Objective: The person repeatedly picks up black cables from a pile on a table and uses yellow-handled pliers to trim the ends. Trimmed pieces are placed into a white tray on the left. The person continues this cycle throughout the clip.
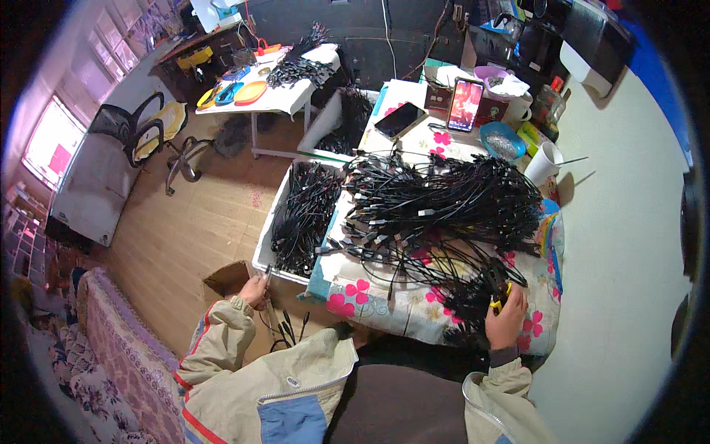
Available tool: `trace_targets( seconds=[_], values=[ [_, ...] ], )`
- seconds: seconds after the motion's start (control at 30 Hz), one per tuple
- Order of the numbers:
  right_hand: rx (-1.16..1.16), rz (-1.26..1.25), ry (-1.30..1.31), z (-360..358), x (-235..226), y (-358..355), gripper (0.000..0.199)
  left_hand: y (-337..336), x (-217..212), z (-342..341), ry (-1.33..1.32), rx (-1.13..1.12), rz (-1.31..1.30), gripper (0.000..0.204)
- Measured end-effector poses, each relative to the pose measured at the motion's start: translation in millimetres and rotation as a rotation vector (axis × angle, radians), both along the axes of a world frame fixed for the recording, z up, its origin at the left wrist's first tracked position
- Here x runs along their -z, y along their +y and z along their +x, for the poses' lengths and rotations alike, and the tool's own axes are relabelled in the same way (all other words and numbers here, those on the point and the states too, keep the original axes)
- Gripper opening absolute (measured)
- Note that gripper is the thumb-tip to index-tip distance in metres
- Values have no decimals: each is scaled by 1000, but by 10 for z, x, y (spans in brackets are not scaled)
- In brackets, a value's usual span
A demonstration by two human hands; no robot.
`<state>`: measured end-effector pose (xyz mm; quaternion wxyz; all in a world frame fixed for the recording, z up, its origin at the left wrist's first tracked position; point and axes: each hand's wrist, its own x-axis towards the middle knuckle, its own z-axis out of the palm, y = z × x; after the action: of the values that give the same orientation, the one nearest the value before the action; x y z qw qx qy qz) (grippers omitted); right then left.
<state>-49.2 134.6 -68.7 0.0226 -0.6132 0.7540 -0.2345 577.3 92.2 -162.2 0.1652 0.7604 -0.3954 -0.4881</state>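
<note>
My right hand (506, 318) is closed round a pair of yellow-handled pliers (496, 304), at the near right of the flowered table. Beside them lies a loose bunch of thin black cables (462, 285). A large heap of black cables (444, 196) with small plugs covers the middle of the tabletop. My left hand (255, 291) is closed at the near corner of the white bin (260, 255), with a small greyish piece at its fingertips that is too small to name. Several black cable ends (288, 329) show below that hand. More black cables (303, 218) fill the bin.
A cardboard box (225, 277) stands open below my left hand. On the table's far part are a dark phone (399, 120), a lit phone (464, 105) propped upright, a blue bowl (503, 140) and a white cup (543, 163). A white table (296, 92) and swivel chair (151, 129) stand farther off.
</note>
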Motion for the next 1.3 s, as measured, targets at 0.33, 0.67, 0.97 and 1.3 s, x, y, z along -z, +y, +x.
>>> trace_targets(
  seconds=[0.33, 0.67, 0.97, 1.3],
  values=[
    [-31, -83, 10, 27, -70, 2, 65, -4319, -2824, 66, -812, -494, -1274, 64],
    [-45, -64, -53, 0, -72, -20, 66, -2916, -2116, -1688, -456, 201, -1306, 54],
    [9, -345, -214, -378, -260, 222, 51, -1048, -2214, -3383, 16, 861, -1198, 28],
    [71, -246, -372, -629, -149, 612, 48, -730, -1461, -5448, -56, 1295, -1311, 33]
  ],
)
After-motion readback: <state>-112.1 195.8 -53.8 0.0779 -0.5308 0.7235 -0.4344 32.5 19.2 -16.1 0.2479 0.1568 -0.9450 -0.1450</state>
